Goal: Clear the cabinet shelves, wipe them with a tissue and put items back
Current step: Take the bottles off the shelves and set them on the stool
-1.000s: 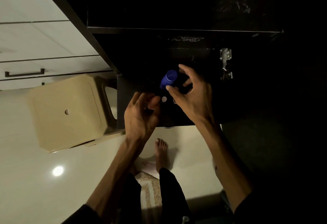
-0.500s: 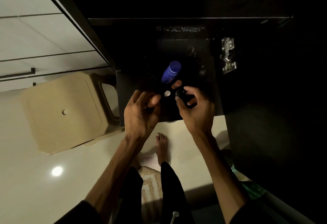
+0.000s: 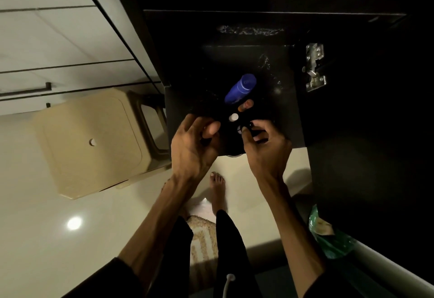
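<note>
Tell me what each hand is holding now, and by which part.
Right hand pinches a small dark item by its top with the fingertips. Left hand curls around something too dark to identify.

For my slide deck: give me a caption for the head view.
Both hands, left and right, reach onto a dark cabinet shelf beside a blue bottle.

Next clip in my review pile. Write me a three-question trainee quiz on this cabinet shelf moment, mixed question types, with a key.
1. True or false: the blue bottle is held in the left hand.
2. Multiple choice: the right hand is closed on (a) a small dark item, (b) a tissue, (c) the metal hinge.
3. Short answer: what stands on the floor to the left of the dark shelf?

Key
1. False: it sits on the shelf beyond both hands, untouched.
2. (a); too dark to identify further.
3. A beige plastic stool.
</note>
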